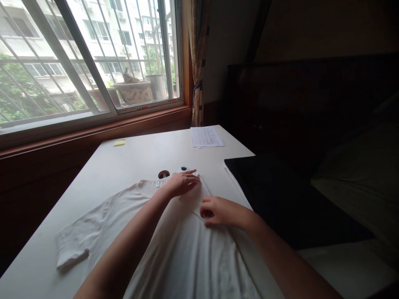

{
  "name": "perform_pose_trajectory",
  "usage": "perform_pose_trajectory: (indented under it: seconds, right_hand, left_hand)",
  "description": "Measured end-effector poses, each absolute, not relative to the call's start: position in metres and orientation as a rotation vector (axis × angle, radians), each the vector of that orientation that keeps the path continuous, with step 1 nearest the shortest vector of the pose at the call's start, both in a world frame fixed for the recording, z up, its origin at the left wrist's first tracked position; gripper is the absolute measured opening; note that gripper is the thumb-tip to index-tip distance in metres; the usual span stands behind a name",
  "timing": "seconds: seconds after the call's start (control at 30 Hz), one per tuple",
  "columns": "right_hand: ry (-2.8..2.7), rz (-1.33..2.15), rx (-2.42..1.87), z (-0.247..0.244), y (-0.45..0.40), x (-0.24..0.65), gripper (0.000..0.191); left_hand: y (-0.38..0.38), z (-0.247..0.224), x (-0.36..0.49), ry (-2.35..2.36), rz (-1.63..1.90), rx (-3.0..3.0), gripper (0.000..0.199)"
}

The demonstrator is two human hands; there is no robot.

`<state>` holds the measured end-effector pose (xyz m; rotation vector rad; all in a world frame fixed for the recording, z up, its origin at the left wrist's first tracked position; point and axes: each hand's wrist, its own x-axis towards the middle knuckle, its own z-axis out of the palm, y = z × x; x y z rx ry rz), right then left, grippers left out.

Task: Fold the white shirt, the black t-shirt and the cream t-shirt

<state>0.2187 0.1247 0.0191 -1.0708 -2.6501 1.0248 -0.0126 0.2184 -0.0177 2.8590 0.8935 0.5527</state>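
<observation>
A white short-sleeved T-shirt lies across the table, its collar at the far end and one sleeve spread out to the left. Its right side is folded inward, with loose creases running toward me. My left hand is over the shirt near the collar and far shoulder, fingers stretched out and slightly blurred. Closer to me and to the right, my right hand has its fingers curled together at the shirt's right edge, where they pinch the fabric. My right fingertips are partly hidden.
The white table carries written sheets of paper, a yellow sticky note and a small round white object beside a cable hole. Black cloth covers the right side. A barred window stands behind, with a tied curtain.
</observation>
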Motion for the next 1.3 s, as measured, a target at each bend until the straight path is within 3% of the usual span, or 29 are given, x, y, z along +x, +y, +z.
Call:
perform_pose_trajectory:
  seconds: [0.67,0.87,1.03,1.3]
  right_hand:
    - [-2.523,1.13,-0.939,0.035,0.126,0.232,0.008]
    - [-2.359,0.646,-1.437,0.036,0.14,0.253,0.019]
    - [-2.47,0.782,-1.742,0.015,0.145,0.257,0.026]
    - [-2.438,1.0,-1.838,0.01,0.148,0.265,0.023]
  left_hand:
    - [0.216,-0.027,0.002,1.069,0.477,2.89,0.051]
    - [0.194,-0.032,0.028,1.146,0.491,2.862,0.047]
    - [0.187,-0.04,0.035,1.15,0.411,2.852,0.055]
    - [0.207,-0.046,0.03,1.244,0.394,2.833,0.056]
